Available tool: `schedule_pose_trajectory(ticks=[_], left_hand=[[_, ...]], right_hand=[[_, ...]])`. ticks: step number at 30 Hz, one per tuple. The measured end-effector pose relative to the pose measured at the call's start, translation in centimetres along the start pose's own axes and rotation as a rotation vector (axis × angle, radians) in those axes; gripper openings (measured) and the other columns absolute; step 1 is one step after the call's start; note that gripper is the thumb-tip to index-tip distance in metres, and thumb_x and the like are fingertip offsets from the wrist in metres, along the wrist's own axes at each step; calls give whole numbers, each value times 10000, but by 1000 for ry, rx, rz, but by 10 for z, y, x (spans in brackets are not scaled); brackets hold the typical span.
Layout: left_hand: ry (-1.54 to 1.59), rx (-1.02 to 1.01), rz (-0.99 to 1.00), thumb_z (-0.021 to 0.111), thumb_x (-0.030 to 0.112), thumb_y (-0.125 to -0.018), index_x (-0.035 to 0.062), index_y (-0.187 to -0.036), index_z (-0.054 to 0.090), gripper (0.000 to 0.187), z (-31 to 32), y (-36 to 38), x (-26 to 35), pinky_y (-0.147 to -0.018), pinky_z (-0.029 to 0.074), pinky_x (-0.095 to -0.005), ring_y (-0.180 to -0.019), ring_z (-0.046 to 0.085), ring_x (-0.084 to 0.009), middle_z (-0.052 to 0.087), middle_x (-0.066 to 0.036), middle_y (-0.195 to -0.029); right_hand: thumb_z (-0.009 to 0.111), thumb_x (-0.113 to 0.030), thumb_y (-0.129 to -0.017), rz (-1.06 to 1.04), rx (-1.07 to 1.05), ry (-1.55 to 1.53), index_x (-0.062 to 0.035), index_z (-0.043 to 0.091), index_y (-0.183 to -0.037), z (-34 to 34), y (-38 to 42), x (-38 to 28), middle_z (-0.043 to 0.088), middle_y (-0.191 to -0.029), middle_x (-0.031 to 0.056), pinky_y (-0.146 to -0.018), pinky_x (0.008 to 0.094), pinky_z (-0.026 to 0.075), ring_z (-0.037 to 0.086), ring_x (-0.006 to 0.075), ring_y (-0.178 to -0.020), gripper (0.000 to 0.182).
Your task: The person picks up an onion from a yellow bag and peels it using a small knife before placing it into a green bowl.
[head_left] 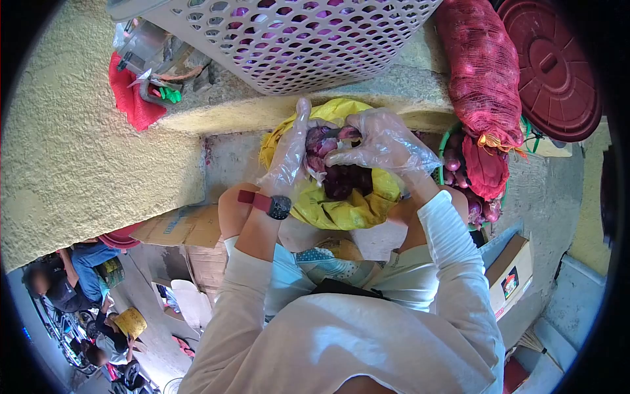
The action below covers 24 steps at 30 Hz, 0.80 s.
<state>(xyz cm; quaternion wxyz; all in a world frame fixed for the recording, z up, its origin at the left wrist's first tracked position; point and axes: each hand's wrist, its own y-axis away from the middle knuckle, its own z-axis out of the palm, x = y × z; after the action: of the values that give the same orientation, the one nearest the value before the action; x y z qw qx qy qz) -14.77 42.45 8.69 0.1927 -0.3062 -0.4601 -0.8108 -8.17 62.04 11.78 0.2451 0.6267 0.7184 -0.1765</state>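
Both my hands wear clear plastic gloves and meet over a yellow sack (328, 213) between my knees. My left hand (292, 148), with a dark watch (279, 207) at its wrist, is curved against the left side of some purple onions (319, 146). From the right, my right hand (380, 141) bends its thumb and fingers around the right side of the same onions. Loose papery skin hangs below them. More dark red onions (344, 182) lie inside the open sack under my hands.
A pale perforated crate (275, 59) stands on the ledge ahead. To the right are a red mesh sack of onions (479, 72), a dark red lid (551, 65) and a basket with onions (489, 209). Cardboard (184, 226) lies left. Two people (62, 285) are at the lower left.
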Motion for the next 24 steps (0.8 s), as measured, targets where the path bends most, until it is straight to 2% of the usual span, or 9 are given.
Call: schedule_pose_trajectory(ticks=[5, 10, 13, 16, 20, 22, 24], left_hand=[[-26, 17, 13, 482, 759, -950, -29, -1006, 701, 820, 5, 7, 2, -686, 578, -260, -709, 670, -135, 718, -85, -853], [-42, 25, 64, 495, 745, -956, -7, -978, 705, 781, 6, 7, 1, -651, 562, -251, -692, 663, -125, 721, -72, -851], [-71, 3, 27, 492, 734, -964, 14, -965, 706, 752, 4, 14, 6, -620, 552, -242, -664, 653, -118, 719, -64, -843], [-62, 27, 84, 486, 728, -972, 22, -964, 705, 739, 12, 22, 8, -594, 542, -233, -641, 643, -112, 708, -51, -820], [-29, 15, 96, 484, 720, -977, 29, -962, 697, 724, 7, 18, 5, -584, 538, -228, -638, 641, -108, 695, -42, -794], [-34, 69, 73, 479, 705, -986, 66, -978, 704, 678, 8, 16, 5, -452, 487, -250, -579, 632, -115, 706, -38, -784], [37, 77, 71, 488, 703, -984, 70, -984, 704, 668, 8, 8, 1, -450, 484, -250, -571, 626, -114, 704, -40, -781]], right_hand=[[768, -740, -700, 6, -20, -10, -60, 731, -891, 1, 1, -3, 688, -769, 181, -685, 480, 514, 685, 378, -761, 706], [757, -729, -728, 5, -22, -84, -90, 732, -773, 7, 1, 1, 660, -696, 163, -646, 475, 490, 669, 355, -696, 640], [747, -731, -739, -19, 30, -82, -87, 704, -706, 17, 1, 6, 639, -665, 159, -628, 479, 472, 645, 360, -658, 646], [724, -730, -768, 0, -13, -63, -84, 680, -683, 17, 2, 5, 621, -645, 155, -622, 479, 464, 631, 361, -642, 653], [693, -727, -801, -37, -10, -1, -79, 672, -682, 11, 1, -1, 617, -648, 164, -624, 479, 469, 639, 357, -647, 659], [708, -699, -806, -31, -103, 81, -101, 749, -807, 6, 1, -3, 659, -702, 183, -711, 481, 519, 675, 373, -729, 599], [693, -709, -811, -41, -128, 99, -110, 754, -816, 3, 2, -4, 666, -717, 178, -720, 480, 524, 681, 366, -741, 602]])
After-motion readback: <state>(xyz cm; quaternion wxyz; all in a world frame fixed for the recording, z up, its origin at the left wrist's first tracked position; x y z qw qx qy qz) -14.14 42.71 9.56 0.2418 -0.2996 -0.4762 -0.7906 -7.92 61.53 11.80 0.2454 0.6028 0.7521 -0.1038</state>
